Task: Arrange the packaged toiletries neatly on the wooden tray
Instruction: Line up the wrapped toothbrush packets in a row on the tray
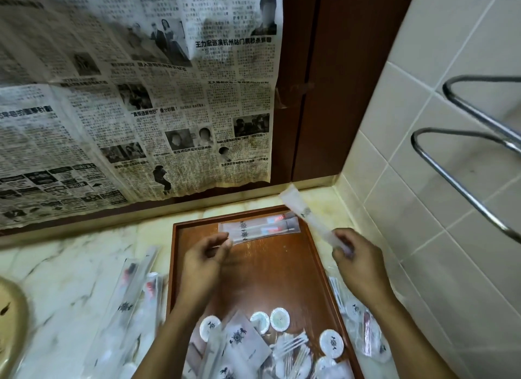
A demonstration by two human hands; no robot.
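Observation:
A brown wooden tray [265, 277] lies on the marble counter. Two long clear toothbrush packets [262, 228] lie side by side along its far edge. My left hand [201, 263] hovers over the tray just left of them, fingers loosely curled, holding nothing. My right hand [358, 261] grips the lower end of a long white packet [307, 212], which points up and to the left above the tray's far right corner. A jumble of round white packets, sachets and cotton swabs [270, 342] covers the tray's near end.
More long packets [132, 297] lie on the counter left of the tray, and several small ones [363, 325] to its right. Newspaper [135, 96] hangs over the wall behind. A chrome rail [462, 170] juts from the tiled wall on the right. A basin rim [11, 316] shows at far left.

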